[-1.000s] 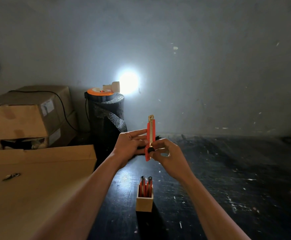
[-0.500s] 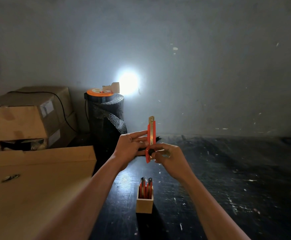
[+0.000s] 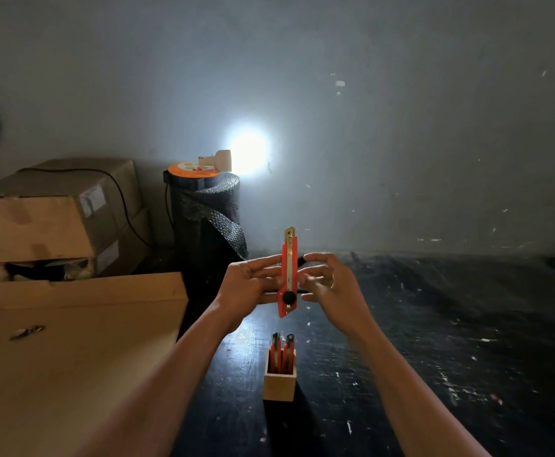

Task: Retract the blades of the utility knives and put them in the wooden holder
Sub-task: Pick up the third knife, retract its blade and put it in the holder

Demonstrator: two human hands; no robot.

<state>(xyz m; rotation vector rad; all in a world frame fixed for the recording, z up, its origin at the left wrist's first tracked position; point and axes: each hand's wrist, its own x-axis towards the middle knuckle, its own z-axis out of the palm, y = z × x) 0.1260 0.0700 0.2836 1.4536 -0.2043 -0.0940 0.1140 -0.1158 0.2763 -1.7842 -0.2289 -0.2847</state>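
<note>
From the head camera, the left hand (image 3: 249, 285) held an orange utility knife (image 3: 288, 275) upright above the dark worktop (image 3: 434, 324), fingers pinched on its left edge. The right hand (image 3: 330, 282) hovered just beside it with fingers spread and nothing in its grip. The black slider knob (image 3: 289, 296) sat near the lower end, and only a short metal tip showed at the top. Directly below stood the wooden holder (image 3: 279, 385) with other knives (image 3: 282, 352) upright inside. The knife looked light, stiff and smooth-sided; gripping the plastic body mid-length, clear of the tip, seemed safest.
</note>
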